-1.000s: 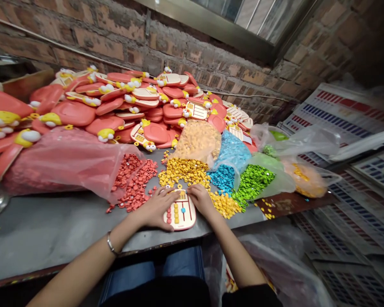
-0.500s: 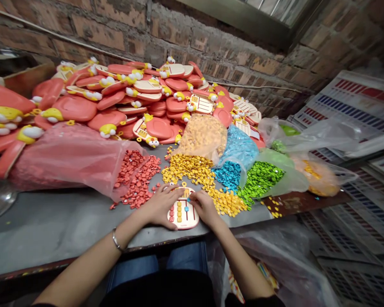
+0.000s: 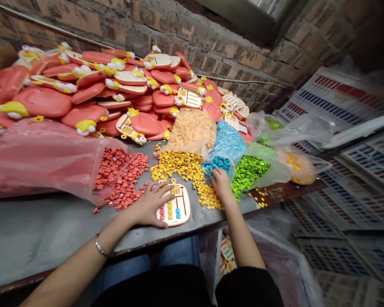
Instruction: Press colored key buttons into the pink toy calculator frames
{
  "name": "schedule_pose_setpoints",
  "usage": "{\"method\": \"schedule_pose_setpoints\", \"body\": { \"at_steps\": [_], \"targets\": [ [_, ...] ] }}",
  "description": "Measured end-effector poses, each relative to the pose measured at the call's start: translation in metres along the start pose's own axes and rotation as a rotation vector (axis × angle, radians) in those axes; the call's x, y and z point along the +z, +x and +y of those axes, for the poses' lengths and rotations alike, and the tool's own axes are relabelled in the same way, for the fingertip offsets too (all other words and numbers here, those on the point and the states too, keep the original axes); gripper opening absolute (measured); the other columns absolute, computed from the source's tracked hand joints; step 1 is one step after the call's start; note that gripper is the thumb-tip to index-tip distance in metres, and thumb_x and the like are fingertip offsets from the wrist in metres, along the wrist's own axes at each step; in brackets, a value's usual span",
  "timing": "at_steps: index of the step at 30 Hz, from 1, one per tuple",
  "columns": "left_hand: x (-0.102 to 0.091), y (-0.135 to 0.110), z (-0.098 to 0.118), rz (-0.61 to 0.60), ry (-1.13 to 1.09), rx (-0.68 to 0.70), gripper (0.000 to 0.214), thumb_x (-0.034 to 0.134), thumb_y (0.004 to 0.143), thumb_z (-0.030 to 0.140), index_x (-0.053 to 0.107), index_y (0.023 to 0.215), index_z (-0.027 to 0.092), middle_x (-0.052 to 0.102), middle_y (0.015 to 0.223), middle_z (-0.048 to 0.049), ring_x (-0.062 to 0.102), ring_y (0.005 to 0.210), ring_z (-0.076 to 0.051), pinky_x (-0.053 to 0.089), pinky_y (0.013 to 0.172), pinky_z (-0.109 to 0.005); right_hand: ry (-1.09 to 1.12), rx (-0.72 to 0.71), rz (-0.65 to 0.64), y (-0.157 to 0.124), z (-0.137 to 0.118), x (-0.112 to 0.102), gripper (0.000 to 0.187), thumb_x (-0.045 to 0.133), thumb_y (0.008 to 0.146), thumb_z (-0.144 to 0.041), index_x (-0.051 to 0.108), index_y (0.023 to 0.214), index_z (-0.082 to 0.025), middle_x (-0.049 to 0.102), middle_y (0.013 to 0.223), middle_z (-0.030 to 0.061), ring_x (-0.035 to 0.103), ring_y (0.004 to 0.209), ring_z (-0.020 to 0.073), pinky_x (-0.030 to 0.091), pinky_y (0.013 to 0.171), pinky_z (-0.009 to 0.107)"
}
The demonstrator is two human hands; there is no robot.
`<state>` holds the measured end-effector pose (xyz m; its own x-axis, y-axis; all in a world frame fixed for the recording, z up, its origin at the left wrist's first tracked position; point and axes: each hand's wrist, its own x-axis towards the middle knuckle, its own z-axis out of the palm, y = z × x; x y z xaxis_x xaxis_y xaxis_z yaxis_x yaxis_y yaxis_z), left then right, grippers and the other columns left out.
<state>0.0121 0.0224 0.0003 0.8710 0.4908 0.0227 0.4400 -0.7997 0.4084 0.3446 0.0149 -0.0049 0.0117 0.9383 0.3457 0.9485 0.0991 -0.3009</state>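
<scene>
My left hand (image 3: 149,205) holds a cream toy board (image 3: 181,218) by its left side, thumb at the near edge and fingers spread over the top. Small red and yellow pieces sit in slots on the board, and two blue pieces (image 3: 178,213) are stacked in another slot; the rightmost slot shows no pieces. Over at the small blue pieces (image 3: 220,162), my right hand (image 3: 222,186) reaches in with bent fingers slightly apart, fingertips at the pile's near edge. Nothing shows between them.
Loose red pieces (image 3: 128,179), yellow pieces (image 3: 179,165) and green pieces (image 3: 249,170) spill from plastic bags across the grey tabletop (image 3: 60,230). Behind them rises a heap of red-backed toy boards (image 3: 147,123) against a brick wall (image 3: 211,38). Plastic crates (image 3: 336,102) stand at right.
My right hand has left the toy board and moved right to the blue pile. A second blue piece now sits against the first in its slot. The whole view has shifted slightly.
</scene>
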Motion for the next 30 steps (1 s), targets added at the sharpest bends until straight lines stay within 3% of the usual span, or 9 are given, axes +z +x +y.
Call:
{"method": "schedule_pose_setpoints", "body": {
  "at_steps": [3, 5, 9, 12, 15, 19, 26, 30],
  "targets": [
    [-0.001, 0.0, 0.0, -0.002, -0.006, -0.004, 0.093, 0.075, 0.061, 0.061, 0.043, 0.141, 0.028, 0.029, 0.156, -0.0074, 0.023, 0.14, -0.039, 0.013, 0.112, -0.054, -0.239, -0.047, -0.156, 0.011, 0.016, 0.005, 0.018, 0.055, 0.082, -0.007, 0.067, 0.09, -0.017, 0.067, 0.093, 0.0122, 0.057, 0.094, 0.0276, 0.045, 0.081, 0.037],
    [-0.001, 0.001, 0.0, -0.003, -0.01, -0.002, 0.093, 0.075, 0.06, 0.063, 0.044, 0.14, 0.027, 0.029, 0.156, -0.0079, 0.023, 0.14, -0.039, 0.012, 0.112, -0.054, -0.234, -0.06, -0.136, 0.01, 0.02, 0.007, 0.02, 0.054, 0.084, -0.008, 0.066, 0.096, -0.017, 0.068, 0.095, 0.0118, 0.057, 0.094, 0.0272, 0.045, 0.082, 0.037],
    [-0.002, 0.0, 0.001, -0.001, -0.024, -0.005, 0.093, 0.074, 0.061, 0.065, 0.044, 0.14, 0.026, 0.03, 0.156, -0.0088, 0.024, 0.139, -0.039, 0.013, 0.112, -0.054, 0.086, -0.024, 0.089, -0.003, 0.012, 0.003, 0.021, 0.048, 0.089, -0.014, 0.065, 0.1, -0.018, 0.067, 0.097, 0.01, 0.06, 0.092, 0.0242, 0.048, 0.082, 0.036],
    [0.0, 0.0, 0.0, 0.009, -0.021, -0.002, 0.093, 0.075, 0.061, 0.064, 0.043, 0.14, 0.027, 0.029, 0.156, -0.0081, 0.024, 0.139, -0.039, 0.012, 0.112, -0.055, 0.358, -0.068, 0.135, -0.013, -0.016, -0.001, 0.015, 0.052, 0.09, -0.02, 0.067, 0.093, -0.02, 0.064, 0.097, 0.0083, 0.061, 0.092, 0.0217, 0.05, 0.078, 0.034],
    [0.002, -0.001, -0.001, 0.017, -0.005, 0.009, 0.094, 0.075, 0.061, 0.063, 0.041, 0.142, 0.028, 0.027, 0.157, -0.0071, 0.021, 0.141, -0.038, 0.012, 0.112, -0.055, 0.508, -0.173, -0.007, -0.017, -0.053, 0.0, 0.012, 0.058, 0.089, -0.021, 0.068, 0.095, -0.022, 0.06, 0.098, 0.0065, 0.06, 0.092, 0.0193, 0.05, 0.077, 0.032],
    [0.004, -0.001, 0.0, 0.014, 0.019, 0.005, 0.093, 0.076, 0.059, 0.062, 0.043, 0.139, 0.028, 0.026, 0.157, -0.0076, 0.02, 0.141, -0.037, 0.011, 0.113, -0.054, 0.468, -0.243, -0.21, -0.012, -0.085, 0.014, 0.011, 0.058, 0.09, -0.016, 0.068, 0.093, -0.021, 0.06, 0.085, 0.0032, 0.059, 0.081, 0.0166, 0.047, 0.074, 0.029],
    [0.004, 0.0, 0.004, 0.019, 0.026, -0.028, 0.099, 0.075, 0.061, 0.062, 0.037, 0.145, 0.025, 0.028, 0.156, -0.008, 0.018, 0.143, -0.036, 0.007, 0.115, -0.053, 0.263, -0.254, -0.249, -0.017, -0.093, 0.024, 0.015, 0.056, 0.089, -0.011, 0.068, 0.082, -0.019, 0.06, 0.079, 0.0032, 0.056, 0.074, 0.016, 0.042, 0.067, 0.026],
    [0.005, 0.0, 0.004, 0.028, 0.021, -0.029, 0.1, 0.073, 0.062, 0.062, 0.034, 0.146, 0.025, 0.028, 0.156, -0.0072, 0.018, 0.143, -0.035, 0.006, 0.115, -0.051, 0.374, -0.262, -0.251, -0.034, -0.097, 0.022, 0.015, 0.056, 0.088, -0.011, 0.069, 0.086, -0.019, 0.064, 0.083, 0.0047, 0.059, 0.077, 0.0173, 0.044, 0.069, 0.027]
  ]
}}
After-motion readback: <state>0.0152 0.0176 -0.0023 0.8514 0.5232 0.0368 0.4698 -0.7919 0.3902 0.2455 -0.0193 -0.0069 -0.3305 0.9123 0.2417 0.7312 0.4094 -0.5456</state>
